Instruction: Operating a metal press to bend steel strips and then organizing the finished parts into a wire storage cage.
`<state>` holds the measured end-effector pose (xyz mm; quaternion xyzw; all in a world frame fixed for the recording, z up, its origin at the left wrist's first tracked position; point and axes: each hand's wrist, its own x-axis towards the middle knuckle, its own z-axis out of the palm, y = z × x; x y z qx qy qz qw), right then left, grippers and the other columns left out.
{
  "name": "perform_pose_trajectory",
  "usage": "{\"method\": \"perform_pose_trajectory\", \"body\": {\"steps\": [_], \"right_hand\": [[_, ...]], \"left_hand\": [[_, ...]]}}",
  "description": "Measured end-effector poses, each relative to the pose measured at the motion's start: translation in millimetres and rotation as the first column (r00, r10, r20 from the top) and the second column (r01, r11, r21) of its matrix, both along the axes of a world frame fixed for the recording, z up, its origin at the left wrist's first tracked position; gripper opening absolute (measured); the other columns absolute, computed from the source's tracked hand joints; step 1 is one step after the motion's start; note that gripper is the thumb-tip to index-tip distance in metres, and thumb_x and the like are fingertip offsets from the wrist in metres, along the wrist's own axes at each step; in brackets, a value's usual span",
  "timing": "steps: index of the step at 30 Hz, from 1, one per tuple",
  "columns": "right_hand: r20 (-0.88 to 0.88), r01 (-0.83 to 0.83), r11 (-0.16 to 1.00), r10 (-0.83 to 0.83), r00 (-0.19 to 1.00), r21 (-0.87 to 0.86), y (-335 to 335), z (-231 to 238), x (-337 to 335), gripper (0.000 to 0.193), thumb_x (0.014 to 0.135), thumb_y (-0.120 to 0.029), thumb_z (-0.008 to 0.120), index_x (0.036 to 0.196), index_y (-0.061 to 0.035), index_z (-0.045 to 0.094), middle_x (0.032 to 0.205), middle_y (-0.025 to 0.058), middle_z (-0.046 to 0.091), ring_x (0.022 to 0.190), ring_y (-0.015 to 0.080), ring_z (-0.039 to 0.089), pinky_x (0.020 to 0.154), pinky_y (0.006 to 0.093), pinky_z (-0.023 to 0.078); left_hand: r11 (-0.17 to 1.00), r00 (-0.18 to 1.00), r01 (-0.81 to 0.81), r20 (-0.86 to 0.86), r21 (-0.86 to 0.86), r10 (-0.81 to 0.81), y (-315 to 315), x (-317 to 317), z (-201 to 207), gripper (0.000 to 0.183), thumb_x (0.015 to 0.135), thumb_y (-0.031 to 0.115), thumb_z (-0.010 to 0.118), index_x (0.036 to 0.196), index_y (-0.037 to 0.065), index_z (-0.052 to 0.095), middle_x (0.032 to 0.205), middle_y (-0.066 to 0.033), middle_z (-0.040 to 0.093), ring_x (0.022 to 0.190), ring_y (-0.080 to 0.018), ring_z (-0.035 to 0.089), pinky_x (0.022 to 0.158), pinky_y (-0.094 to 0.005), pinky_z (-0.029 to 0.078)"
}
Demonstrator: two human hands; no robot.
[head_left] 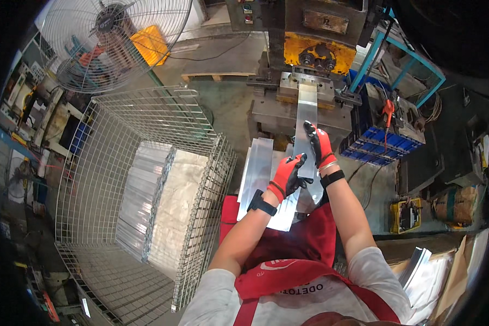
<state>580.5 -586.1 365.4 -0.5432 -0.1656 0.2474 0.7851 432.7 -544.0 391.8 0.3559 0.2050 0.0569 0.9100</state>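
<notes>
One red-and-black-gloved right hand [321,145], mid-frame, grasps the long flat silver metal strip [306,113]; whether the matching left hand [289,176] grips, I can't tell, so I'd keep it level.

Red and black on the snug left glove [288,177] and right glove [321,145]; plain silver on the long flat metal strip [306,112]; worn yellow on the far press's steel panel [343,61]; grey gridwork across the boxy wire basket [208,165] at left; deep blue on the rectangular plastic crate [376,143] at right.
</notes>
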Motion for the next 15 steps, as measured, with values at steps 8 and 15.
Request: {"method": "perform_pose_trajectory", "body": {"steps": [8, 15], "right_hand": [[0.068, -0.002, 0.995, 0.008, 0.998, -0.097, -2.9, -7.8, 5.2, 0.023, 0.081, -0.023, 0.057, 0.088, -0.0009, 0.061, 0.080, -0.0043, 0.055, 0.071, 0.0047, 0.048, 0.065, 0.0211, 0.040], [0.038, -0.009, 1.000, 0.010, 0.999, -0.027, -1.4, -6.4, 3.0, 0.025, 0.081, -0.024, 0.057, 0.087, -0.0004, 0.061, 0.079, -0.0038, 0.055, 0.071, 0.0053, 0.048, 0.065, 0.0223, 0.040]], "left_hand": [[0.999, 1.000, 0.008, 0.021, -0.051, -0.007, -0.2, -0.8, -1.6, 0.020, 0.080, 0.026, 0.056, 0.088, 0.010, 0.049, 0.078, -0.0013, 0.046, 0.053, -0.0244, 0.059, 0.033, -0.0270, 0.039], [0.999, 1.000, 0.024, 0.017, -0.022, -0.024, 1.9, -1.9, -0.4, 0.020, 0.081, 0.026, 0.056, 0.091, 0.010, 0.049, 0.081, -0.0013, 0.048, 0.056, -0.0263, 0.060, 0.033, -0.0275, 0.040]]}}
